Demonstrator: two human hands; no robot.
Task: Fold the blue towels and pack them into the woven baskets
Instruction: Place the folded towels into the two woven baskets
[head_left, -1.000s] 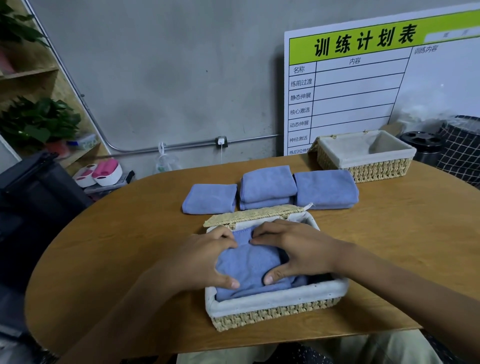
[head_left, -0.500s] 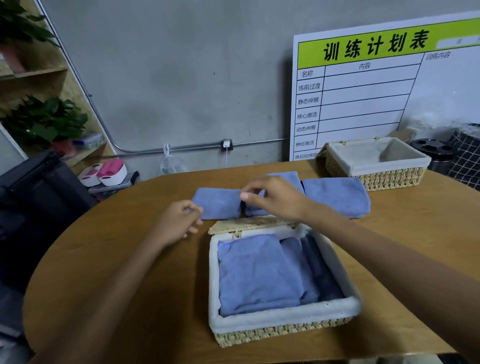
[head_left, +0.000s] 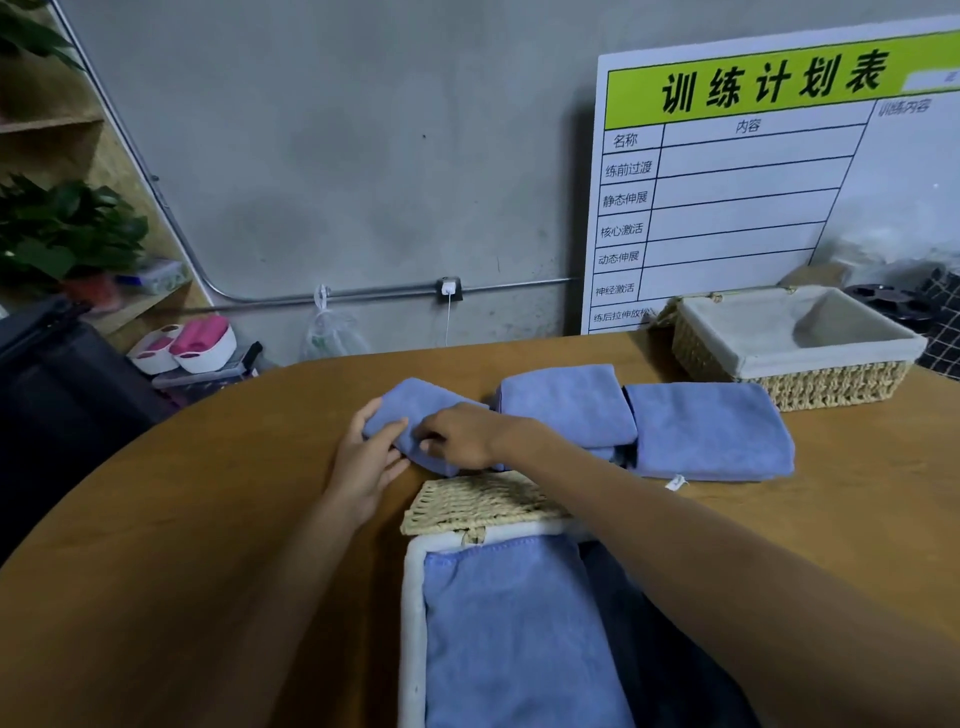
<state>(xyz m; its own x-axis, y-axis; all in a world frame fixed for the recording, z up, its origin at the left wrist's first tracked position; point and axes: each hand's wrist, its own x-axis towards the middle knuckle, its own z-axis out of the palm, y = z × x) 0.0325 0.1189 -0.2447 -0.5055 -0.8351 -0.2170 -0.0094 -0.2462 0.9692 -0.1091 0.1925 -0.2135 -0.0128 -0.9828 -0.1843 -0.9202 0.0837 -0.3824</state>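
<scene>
1. The round wooden desk (head_left: 208, 519) has bare surface on its left half and along its right edge; its curved rim runs from the lower left up toward the wall.
2. The board (head_left: 753, 176) with a green header leans against the wall behind the desk's far right.
3. The near basket (head_left: 413, 623) sits at the bottom edge of the view, its woven lid (head_left: 478, 501) folded back flat on the desk. A folded blue towel (head_left: 509, 634) fills its left side, with darker folds beside it under the right forearm.
4. The far basket (head_left: 779, 384) stands open at the desk's back right, showing only its white lining.
5. The right towel (head_left: 711, 431) lies just before it, touching the middle towels (head_left: 566, 405), which are stacked.
6. The left towel (head_left: 410, 402) lies just beyond the lid, its near edge lifted.
7. The left hand (head_left: 363, 457) grips its left edge, fingers curled over it; the right hand (head_left: 462, 434) pinches its near edge.
</scene>
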